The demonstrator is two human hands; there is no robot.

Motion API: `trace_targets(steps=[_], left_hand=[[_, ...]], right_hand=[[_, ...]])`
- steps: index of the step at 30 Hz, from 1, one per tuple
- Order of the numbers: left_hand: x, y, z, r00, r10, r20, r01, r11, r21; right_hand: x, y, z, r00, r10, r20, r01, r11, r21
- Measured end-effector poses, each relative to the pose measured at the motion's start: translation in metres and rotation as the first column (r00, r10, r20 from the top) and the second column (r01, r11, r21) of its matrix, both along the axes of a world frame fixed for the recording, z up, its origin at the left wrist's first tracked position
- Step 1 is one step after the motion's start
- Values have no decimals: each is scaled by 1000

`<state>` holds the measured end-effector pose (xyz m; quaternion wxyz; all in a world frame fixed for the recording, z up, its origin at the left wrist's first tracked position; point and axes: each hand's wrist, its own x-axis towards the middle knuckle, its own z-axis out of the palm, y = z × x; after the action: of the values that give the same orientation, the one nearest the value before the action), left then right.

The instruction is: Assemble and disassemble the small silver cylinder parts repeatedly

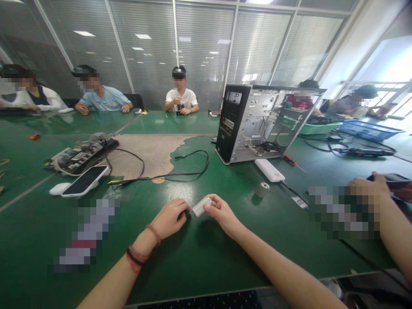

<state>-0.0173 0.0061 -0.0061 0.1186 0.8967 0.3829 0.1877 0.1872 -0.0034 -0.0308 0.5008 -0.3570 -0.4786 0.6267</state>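
My right hand point(223, 216) holds a small, pale, silvery-white block-like piece point(201, 207) between thumb and fingers, just above the green table. Its exact kind I cannot make out. Close to the piece's left end, my left hand point(171, 218) has its fingers curled together. Whatever may be in those fingers is hidden. A short metal cylinder point(264, 189) stands upright on the table to the right. Beyond it lies a white power bank point(269, 170) with a cable plugged into its near end.
An open computer case point(234, 124) stands behind the power bank, beside a red-handled screwdriver point(290, 160). At left are a circuit-board assembly point(82, 154), a phone point(85, 181) and a black cable point(193, 173). A neighbour's hand point(370, 189) works at right; several people sit around the table.
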Motion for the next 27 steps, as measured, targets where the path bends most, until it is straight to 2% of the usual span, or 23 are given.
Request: trace_targets(steps=[4, 6, 8, 10, 12, 16, 18, 20, 23, 27], left_hand=[[0, 0, 2, 1000, -8, 14, 8, 1000, -15], [0, 0, 1, 1000, -10, 13, 10, 1000, -13], [0, 1, 1, 1000, -8, 6, 9, 1000, -12], [0, 1, 0, 1000, -4, -1, 4, 1000, -13], [0, 1, -1, 1000, 3, -8, -3, 1000, -13], [0, 1, -2, 1000, 14, -15, -14, 1000, 3], [0, 1, -3, 1000, 15, -18, -15, 1000, 9], [0, 1, -4, 1000, 18, -24, -18, 1000, 8], [-1, 2, -4, 999, 26, -33, -26, 1000, 3], [0, 2, -3, 999, 26, -40, -26, 1000, -5]], right_hand=[[14, 4, 6, 995, -47, 85, 42, 997, 57], [28, 6, 14, 976, -104, 193, 73, 984, 164], [48, 6, 22, 922, -213, 323, 111, 945, 307], [71, 5, 26, 827, -350, 440, 147, 891, 430], [95, 3, 25, 731, -458, 506, 199, 853, 483], [139, -3, 8, 625, -604, 495, 412, 794, 447], [157, -7, 0, 534, -655, 535, 482, 756, 443], [171, -10, -6, 406, -668, 623, 502, 733, 459], [182, -12, -12, 238, -619, 748, 473, 747, 468], [187, -10, -17, 114, -577, 809, 451, 756, 476]])
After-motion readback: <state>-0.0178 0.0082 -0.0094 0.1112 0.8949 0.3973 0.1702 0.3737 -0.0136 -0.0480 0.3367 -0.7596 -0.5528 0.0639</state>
